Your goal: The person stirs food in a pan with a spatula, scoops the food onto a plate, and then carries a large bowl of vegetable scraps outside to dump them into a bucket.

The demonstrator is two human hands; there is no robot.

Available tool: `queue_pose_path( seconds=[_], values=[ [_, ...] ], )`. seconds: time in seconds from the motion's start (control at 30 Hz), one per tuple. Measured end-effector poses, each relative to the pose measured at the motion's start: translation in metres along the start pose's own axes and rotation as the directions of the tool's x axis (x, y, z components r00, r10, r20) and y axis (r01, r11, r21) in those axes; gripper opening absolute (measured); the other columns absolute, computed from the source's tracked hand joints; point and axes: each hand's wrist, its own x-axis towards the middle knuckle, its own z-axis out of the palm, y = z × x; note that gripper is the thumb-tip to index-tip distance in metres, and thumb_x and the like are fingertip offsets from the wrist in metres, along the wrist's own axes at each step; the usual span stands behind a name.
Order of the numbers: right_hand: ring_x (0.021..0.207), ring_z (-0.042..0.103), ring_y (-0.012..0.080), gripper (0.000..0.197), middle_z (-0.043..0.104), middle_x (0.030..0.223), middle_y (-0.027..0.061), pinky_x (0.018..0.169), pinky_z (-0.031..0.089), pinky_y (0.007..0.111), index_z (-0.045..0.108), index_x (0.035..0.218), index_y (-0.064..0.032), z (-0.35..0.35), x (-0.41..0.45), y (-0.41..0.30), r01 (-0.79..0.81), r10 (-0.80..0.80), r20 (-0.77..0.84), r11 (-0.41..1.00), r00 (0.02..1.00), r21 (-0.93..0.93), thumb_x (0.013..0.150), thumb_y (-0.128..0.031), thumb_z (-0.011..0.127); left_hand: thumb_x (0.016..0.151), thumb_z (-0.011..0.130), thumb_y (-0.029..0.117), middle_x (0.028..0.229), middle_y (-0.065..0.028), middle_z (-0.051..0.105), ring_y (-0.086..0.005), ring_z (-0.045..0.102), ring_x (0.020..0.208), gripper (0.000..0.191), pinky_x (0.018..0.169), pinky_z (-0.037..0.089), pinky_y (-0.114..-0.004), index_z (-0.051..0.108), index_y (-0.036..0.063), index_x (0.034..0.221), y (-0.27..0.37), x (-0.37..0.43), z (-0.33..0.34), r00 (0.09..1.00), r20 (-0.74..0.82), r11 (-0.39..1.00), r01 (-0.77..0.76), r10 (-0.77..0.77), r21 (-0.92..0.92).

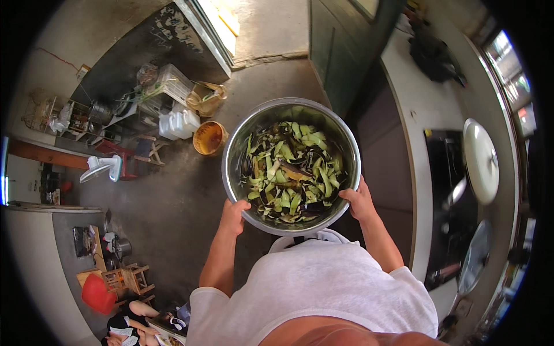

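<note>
A large stainless steel basin (291, 232) is held in front of my body, off the floor. Inside it lie green and dark vegetable peelings (298, 173), with a few brownish pieces among them. My left hand (233, 216) grips the rim at the lower left, thumb over the edge. On the lower right side, my right hand (359, 200) holds the same rim, its thumb also turned inward. The fingers of both hands are mostly hidden behind the basin's wall.
An open doorway (272, 30) lies ahead, its dark green door (337, 47) swung to the right. An orange-stained bucket (210, 138) and white plastic containers (178, 123) stand on the left. Along the right runs a counter with a black stove (446, 173). A person (130, 324) sits at lower left.
</note>
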Motion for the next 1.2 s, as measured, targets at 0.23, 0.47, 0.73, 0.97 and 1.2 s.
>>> queue_pose_path(
  seconds=[0.23, 0.47, 0.73, 0.97, 1.2],
  values=[
    [0.091, 0.050, 0.0191, 0.057, 0.051, 0.102, 0.0102, 0.082, 0.041, 0.029, 0.037, 0.116, 0.0022, 0.050, 0.061, -0.044, 0.075, -0.071, 0.039, 0.992, 0.997, -0.106, 0.062, 0.002, 0.054, 0.064, 0.051, 0.002, 0.078, -0.0050, 0.056, -0.0142, 0.054, 0.066, 0.032, 0.055, 0.043, -0.026, 0.052, -0.0020, 0.095, 0.073, 0.033, 0.003, 0.994, 0.094, 0.997, -0.050, 0.056, -0.060],
    [0.086, 0.053, 0.0185, 0.055, 0.052, 0.097, 0.0105, 0.077, 0.044, 0.029, 0.039, 0.114, 0.0038, 0.095, 0.078, -0.087, 0.258, -0.263, -0.077, 0.964, 0.962, -0.068, 0.061, 0.003, 0.054, 0.065, 0.054, 0.000, 0.063, -0.0014, 0.048, -0.0112, 0.048, 0.057, 0.011, 0.049, 0.036, -0.025, 0.049, 0.0040, 0.074, 0.145, 0.104, 0.010, 0.947, 0.295, 0.988, -0.150, 0.130, 0.047],
    [0.093, 0.052, 0.0183, 0.058, 0.053, 0.103, 0.0102, 0.083, 0.041, 0.030, 0.039, 0.117, 0.0028, 0.216, 0.269, -0.441, 0.274, -0.320, -0.140, 0.922, 0.937, -0.272, 0.062, 0.001, 0.056, 0.064, 0.051, -0.001, 0.066, -0.0044, 0.053, -0.0139, 0.050, 0.054, 0.013, 0.047, 0.041, -0.027, 0.051, -0.0016, 0.076, 0.511, 0.208, 0.214, 0.945, 0.322, 0.996, -0.033, 0.057, -0.077],
    [0.086, 0.053, 0.0173, 0.052, 0.054, 0.096, 0.0086, 0.078, 0.043, 0.029, 0.043, 0.112, 0.0020, 0.238, 0.544, -0.650, 0.145, -0.152, -0.177, 0.988, 0.972, -0.052, 0.062, 0.003, 0.054, 0.063, 0.050, 0.000, 0.060, -0.0014, 0.047, -0.0115, 0.046, 0.051, 0.009, 0.045, 0.038, -0.026, 0.047, 0.0042, 0.070, 0.714, 0.424, 0.388, 0.951, 0.306, 0.997, 0.035, -0.053, 0.065],
    [0.082, 0.054, 0.0185, 0.052, 0.054, 0.093, 0.0081, 0.072, 0.044, 0.028, 0.044, 0.111, 0.0002, 0.234, 0.686, -0.717, 0.161, -0.144, -0.294, 0.986, 0.945, 0.036, 0.059, 0.006, 0.050, 0.065, 0.058, 0.014, 0.052, -0.0020, 0.046, -0.0122, 0.041, 0.042, 0.012, 0.036, 0.030, -0.025, 0.053, 0.0039, 0.059, 0.789, 0.562, 0.487, 0.962, 0.261, 0.979, 0.021, -0.075, 0.203]
  ],
)
